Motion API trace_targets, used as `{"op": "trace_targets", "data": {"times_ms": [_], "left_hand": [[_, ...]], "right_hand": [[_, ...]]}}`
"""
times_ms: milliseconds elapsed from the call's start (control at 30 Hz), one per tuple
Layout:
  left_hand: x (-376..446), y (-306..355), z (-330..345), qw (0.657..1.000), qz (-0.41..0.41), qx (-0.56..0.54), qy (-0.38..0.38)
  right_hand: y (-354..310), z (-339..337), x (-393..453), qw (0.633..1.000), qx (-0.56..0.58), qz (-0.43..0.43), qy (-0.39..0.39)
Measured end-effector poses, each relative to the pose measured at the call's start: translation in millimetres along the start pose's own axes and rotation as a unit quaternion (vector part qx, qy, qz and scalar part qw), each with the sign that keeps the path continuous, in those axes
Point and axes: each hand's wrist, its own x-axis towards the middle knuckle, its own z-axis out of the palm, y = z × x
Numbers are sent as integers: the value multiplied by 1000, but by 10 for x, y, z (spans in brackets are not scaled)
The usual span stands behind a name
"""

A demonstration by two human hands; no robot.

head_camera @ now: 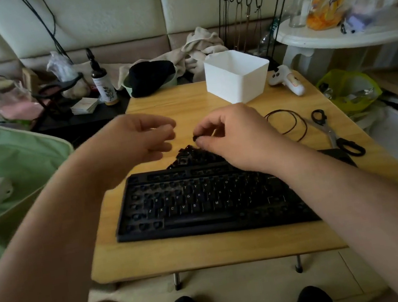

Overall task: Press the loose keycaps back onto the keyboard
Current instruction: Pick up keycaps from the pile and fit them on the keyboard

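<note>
Wooden table (pixel 207 250): bare strip along the near edge, in front of the keyboard (pixel 200 202); bare patch at the far left corner, behind the left hand (pixel 136 139). Obstacles: pile of loose keycaps (pixel 191 157) just behind the keyboard, under the right hand (pixel 231 133); white bin (pixel 236 78) at far centre; white controller (pixel 288 80) beside it; coiled black cable (pixel 287 124) and scissors (pixel 334 133) on the right side. Open wood lay between bin and keycap pile.

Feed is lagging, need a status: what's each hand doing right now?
Left hand: fingers loosely curled, holding nothing visible.
Right hand: fingers pinch a black keycap above the loose pile.
</note>
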Motion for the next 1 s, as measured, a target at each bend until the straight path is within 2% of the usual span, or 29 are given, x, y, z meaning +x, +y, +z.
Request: {"op": "trace_targets", "data": {"times_ms": [100,167,333,500,700,900,1000], "left_hand": [[-62,-394,-430,990,-17,58,130],[-101,-699,-510,983,-45,67,168],[-263,-1066,-352,976,-40,130,171],[-279,-1194,-331,978,-11,122,170],[-250,-1302,-356,977,4,123,172],[-238,-1303,-338,978,8,117,174],[-221,-1309,-346,978,6,117,171]], "right_hand": [[-186,302,232,996,23,24,-84],[-317,527,381,991,38,43,-123],[-544,943,638,982,8,63,-176],[-579,1150,732,973,-61,66,-211],[-595,1209,711,973,-71,69,-208],[-677,1279,745,962,-169,42,-210],[-731,1310,797,952,-201,59,-221]]}}
